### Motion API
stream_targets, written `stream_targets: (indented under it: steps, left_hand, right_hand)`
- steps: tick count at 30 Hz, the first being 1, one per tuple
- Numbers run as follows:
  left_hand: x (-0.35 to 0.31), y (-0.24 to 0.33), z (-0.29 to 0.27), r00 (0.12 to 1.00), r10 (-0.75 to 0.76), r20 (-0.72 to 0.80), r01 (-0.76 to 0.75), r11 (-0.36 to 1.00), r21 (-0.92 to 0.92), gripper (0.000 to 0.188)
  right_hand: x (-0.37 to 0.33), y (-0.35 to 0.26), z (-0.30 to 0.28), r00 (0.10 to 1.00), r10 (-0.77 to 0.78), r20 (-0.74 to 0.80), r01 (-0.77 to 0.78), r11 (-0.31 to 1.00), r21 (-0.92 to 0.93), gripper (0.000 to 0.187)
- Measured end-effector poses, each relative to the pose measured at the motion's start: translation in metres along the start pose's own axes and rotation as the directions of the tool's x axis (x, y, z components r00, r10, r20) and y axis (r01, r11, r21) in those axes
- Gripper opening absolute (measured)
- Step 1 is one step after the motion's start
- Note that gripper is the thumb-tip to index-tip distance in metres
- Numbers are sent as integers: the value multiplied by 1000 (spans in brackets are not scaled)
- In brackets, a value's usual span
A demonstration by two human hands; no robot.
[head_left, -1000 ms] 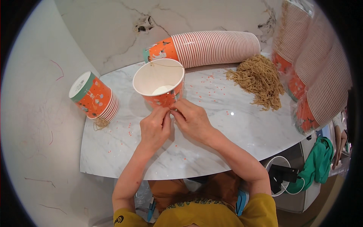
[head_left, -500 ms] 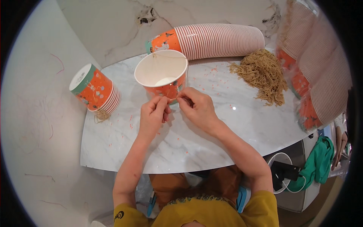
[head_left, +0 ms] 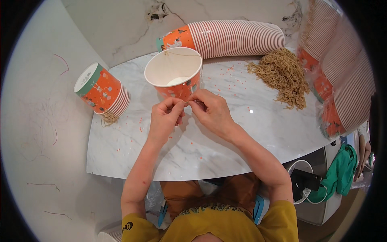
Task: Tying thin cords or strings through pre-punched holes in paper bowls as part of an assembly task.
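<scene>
An orange paper bucket [head_left: 173,72] with a white inside stands upright on the marble table [head_left: 225,153]. A thin tan string [head_left: 183,54] crosses its far rim and hangs down its right side towards my hands. In front of the bucket my left hand [head_left: 166,117] pinches thumb and finger on the string. My right hand [head_left: 211,111] is closed in a pinch just beside it, fingertips nearly touching the left ones. The short bit of string between the fingertips is too fine to see how it runs.
A long row of nested paper buckets [head_left: 238,39] lies along the back wall. Right of it sits a pile of tan strings [head_left: 284,76]. Bagged bucket stacks [head_left: 350,88] stand at the right edge, a short upturned stack [head_left: 102,90] at the left. Small orange bits [head_left: 229,76] dot the table.
The view has shifted slightly. My fingertips have drawn closer together in front of the bucket, both still pinching. The bucket stays where it stood.
</scene>
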State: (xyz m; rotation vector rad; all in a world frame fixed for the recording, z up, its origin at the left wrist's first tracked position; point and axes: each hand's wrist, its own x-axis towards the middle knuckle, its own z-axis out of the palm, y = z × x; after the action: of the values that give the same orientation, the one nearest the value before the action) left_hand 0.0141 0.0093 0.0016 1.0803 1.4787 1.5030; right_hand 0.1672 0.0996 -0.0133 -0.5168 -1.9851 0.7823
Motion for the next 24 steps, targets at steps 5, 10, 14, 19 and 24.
stream_targets:
  steps: [5,10,14,19,24]
  left_hand:
    - [0,-8,1,994,99,-39,-96,992,77,14]
    - [-2,-13,4,956,289,-52,-261,918,298,7]
    - [-2,3,7,746,666,20,-511,553,658,12]
    - [12,44,5,501,813,299,-495,-14,869,28]
    - [26,38,-4,680,655,329,-523,120,844,27]
  right_hand:
    - [0,-7,0,999,48,20,-49,997,65,13]
    - [0,-2,-1,999,9,36,-10,1000,18,14]
    - [3,-2,-2,997,72,-30,-72,997,16,10]
    - [4,0,-4,973,165,-160,-151,984,96,9]
    - [7,2,-1,953,223,-207,-179,961,209,10]
